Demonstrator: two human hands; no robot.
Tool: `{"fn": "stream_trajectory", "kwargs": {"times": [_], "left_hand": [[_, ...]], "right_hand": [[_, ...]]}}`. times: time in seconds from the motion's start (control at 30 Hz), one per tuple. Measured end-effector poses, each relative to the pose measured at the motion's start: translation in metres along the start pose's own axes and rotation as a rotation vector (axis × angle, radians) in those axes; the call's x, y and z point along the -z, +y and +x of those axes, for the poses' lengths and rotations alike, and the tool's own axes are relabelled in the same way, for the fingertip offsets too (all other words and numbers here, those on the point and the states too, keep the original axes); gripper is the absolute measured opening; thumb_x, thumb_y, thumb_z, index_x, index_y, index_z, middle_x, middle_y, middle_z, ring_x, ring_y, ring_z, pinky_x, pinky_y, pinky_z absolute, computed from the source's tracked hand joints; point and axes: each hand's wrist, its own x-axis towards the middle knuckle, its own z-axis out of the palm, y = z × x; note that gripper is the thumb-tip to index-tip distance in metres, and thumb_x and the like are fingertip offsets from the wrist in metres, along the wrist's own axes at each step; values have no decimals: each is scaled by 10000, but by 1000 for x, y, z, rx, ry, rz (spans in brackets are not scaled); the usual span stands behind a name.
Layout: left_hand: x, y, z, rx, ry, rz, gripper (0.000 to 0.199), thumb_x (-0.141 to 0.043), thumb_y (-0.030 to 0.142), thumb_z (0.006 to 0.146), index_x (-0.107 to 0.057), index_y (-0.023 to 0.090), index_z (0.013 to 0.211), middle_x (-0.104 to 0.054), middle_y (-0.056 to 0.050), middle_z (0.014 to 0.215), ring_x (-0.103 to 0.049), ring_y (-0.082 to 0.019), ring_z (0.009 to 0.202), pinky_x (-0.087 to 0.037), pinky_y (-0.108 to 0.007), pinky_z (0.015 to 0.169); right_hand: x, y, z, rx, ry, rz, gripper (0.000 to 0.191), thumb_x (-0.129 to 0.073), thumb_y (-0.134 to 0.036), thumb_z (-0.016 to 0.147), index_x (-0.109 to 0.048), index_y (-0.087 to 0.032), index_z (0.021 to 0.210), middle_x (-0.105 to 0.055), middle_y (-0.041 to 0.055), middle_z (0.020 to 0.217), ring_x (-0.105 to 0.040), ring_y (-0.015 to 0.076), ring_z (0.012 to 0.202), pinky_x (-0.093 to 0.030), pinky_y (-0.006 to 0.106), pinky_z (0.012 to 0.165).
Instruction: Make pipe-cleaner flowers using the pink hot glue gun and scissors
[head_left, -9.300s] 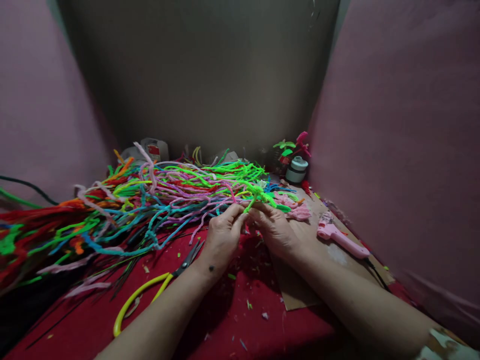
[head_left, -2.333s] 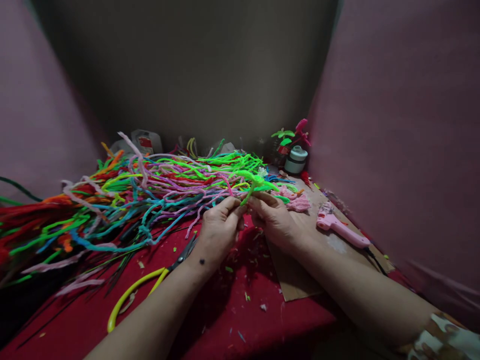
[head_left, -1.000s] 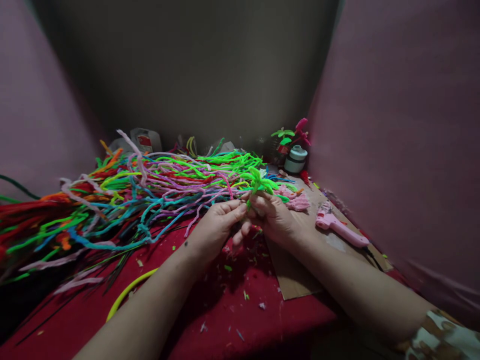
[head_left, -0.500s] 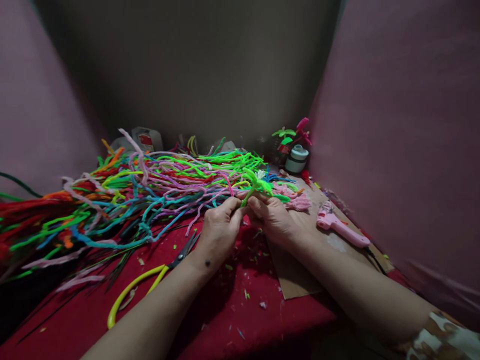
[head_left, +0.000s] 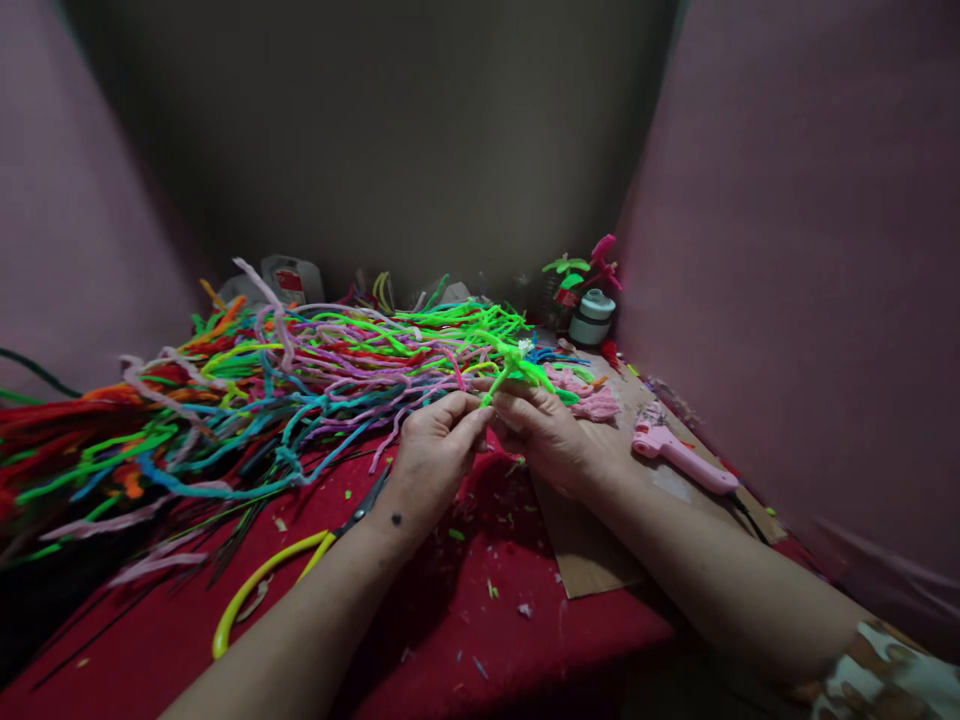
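Between both hands is a green pipe-cleaner flower (head_left: pixel 517 365) with a small white tip at its top. My left hand (head_left: pixel 441 440) pinches the lower end of its green stem between thumb and fingers. My right hand (head_left: pixel 544 430) is closed on the stem just below the petals, with fingers partly hidden behind it. A big heap of pipe cleaners (head_left: pixel 337 385) in many colours lies behind and to the left of the hands. Yellow-handled scissors (head_left: pixel 307 550) rest on the red cloth, partly covered by my left forearm.
A pink glue gun (head_left: pixel 682 458) lies on a cardboard sheet (head_left: pixel 592 560) to the right, its cord trailing. A white-and-dark jar (head_left: pixel 592 318) stands at the back by pink pipe-cleaner flowers (head_left: pixel 604 260). Scraps dot the red cloth (head_left: pixel 450 640). Walls close in on both sides.
My left hand has shifted slightly left and down along the stem. The flower stands a bit more upright, showing more of its stem and white tip.
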Motion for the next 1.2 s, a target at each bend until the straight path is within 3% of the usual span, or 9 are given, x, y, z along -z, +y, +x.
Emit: {"fn": "stream_trajectory", "kwargs": {"times": [0.27, 0.53, 0.7, 1.03, 1.2], "left_hand": [[0, -1, 1, 6, 5, -30, 183, -590, 309, 783, -595, 159, 679, -450, 62, 489, -312, -52, 405, -223, -190, 379], [-2, 3, -1, -5, 6, -32, 206, -571, 266, 797, -594, 155, 625, -469, 48, 481, -319, -54, 401, -216, -199, 381], [-2, 3, -1, -20, -5, -45, 205, -556, 219, 802, -577, 142, 613, -470, 51, 489, -308, -38, 402, -205, -187, 383], [-1, 2, 1, -3, 0, -104, 214, -561, 213, 790, -564, 131, 592, -486, 46, 486, -325, -28, 393, -221, -173, 383], [0, 1, 1, 66, -38, -171, 213, -576, 276, 781, -564, 140, 618, -493, 49, 480, -340, -26, 353, -221, -165, 358]], "right_hand": [[-1, 3, 1, 21, -14, 35, 296, -621, -398, 789, -658, -199, 1004, -356, -67, 551, -263, 66, 466, -208, 214, 438], [-3, 7, 3, 56, -21, 96, 250, -612, -427, 799, -634, -180, 760, -513, -23, 589, -479, 96, 523, -375, 228, 498], [0, 10, 5, 46, -49, 131, 229, -633, -407, 784, -644, -190, 857, -556, -9, 619, -511, 114, 534, -414, 235, 500], [2, 9, 5, 84, -93, 86, 207, -579, -357, 827, -598, -171, 739, -568, -1, 625, -525, 114, 554, -430, 241, 523], [2, 9, 6, 89, -52, 111, 159, -607, -318, 810, -621, -181, 891, -573, -10, 662, -539, 115, 559, -447, 254, 533]]}}
